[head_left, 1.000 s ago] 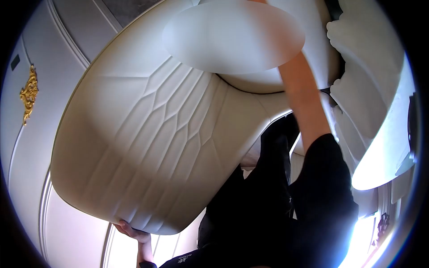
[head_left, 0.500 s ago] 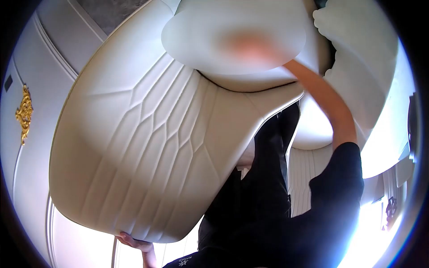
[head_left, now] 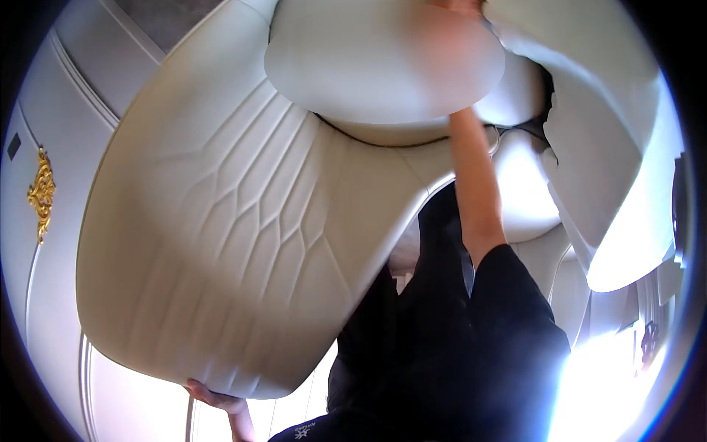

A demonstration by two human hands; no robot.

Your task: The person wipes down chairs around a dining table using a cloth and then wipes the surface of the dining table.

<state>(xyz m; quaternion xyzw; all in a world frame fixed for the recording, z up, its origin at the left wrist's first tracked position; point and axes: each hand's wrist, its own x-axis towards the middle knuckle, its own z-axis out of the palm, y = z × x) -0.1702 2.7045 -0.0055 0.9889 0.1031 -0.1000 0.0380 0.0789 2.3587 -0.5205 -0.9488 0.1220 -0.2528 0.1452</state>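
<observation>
Higher now than half a second ago, our right hand (head_left: 445,44) reaches into the top centre, too blurred for us to tell its grip. Our left hand (head_left: 215,398), lower left, grasps the bottom edge of the quilted cream chair (head_left: 206,280), which fills the left and middle. Some pale sheet-like piece (head_left: 626,169) spans the upper right. Should our lower hold slacken, we judge the chair could tip.

The panelled wall (head_left: 62,272), gilt ornament (head_left: 43,193) and quilted chair (head_left: 221,287) suggest a furnished home.
</observation>
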